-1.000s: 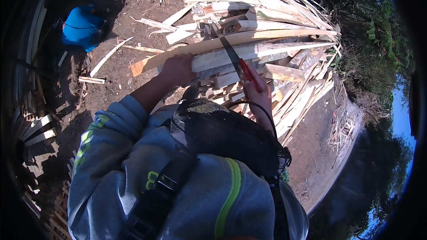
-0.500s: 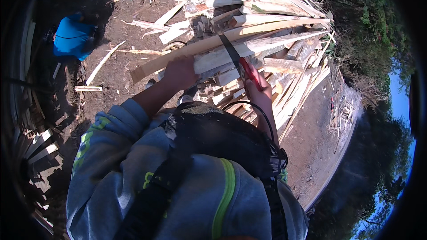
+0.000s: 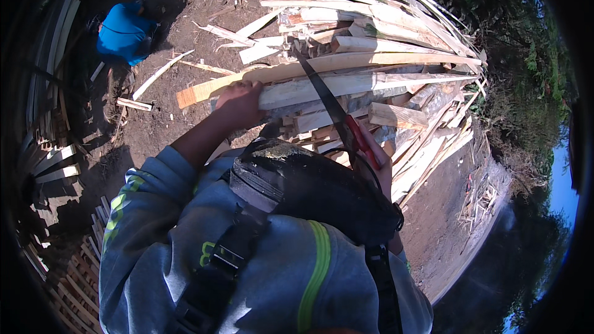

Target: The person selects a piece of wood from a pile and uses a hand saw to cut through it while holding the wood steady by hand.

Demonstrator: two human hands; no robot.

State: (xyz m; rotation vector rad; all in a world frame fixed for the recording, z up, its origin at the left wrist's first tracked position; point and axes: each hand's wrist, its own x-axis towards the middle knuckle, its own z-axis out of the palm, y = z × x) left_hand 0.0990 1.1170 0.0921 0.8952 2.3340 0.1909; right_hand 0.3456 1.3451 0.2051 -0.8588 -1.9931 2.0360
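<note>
My right hand (image 3: 380, 162) is closed around the red handle of a handsaw (image 3: 323, 92). Its long dark blade slants up and to the left, lying across a pale wooden plank (image 3: 365, 81). At that plank's left end, my left hand (image 3: 240, 105) is closed over the wood, fingers bent across the top. Just beyond it runs a longer, slightly curved plank (image 3: 204, 90). Part of my right hand is hidden behind a black bag (image 3: 309, 179) on my front.
Beyond the planks lies a big stack of split boards (image 3: 377, 9). A short wood block (image 3: 398, 115) rests right of the saw. At the far left a person in blue (image 3: 125, 34) is bent low. More slats (image 3: 77, 281) lie at lower left.
My right hand has drawn the saw back toward my body, down and to the right. The left hand stays on the plank's end. The whole view has shifted slightly.
</note>
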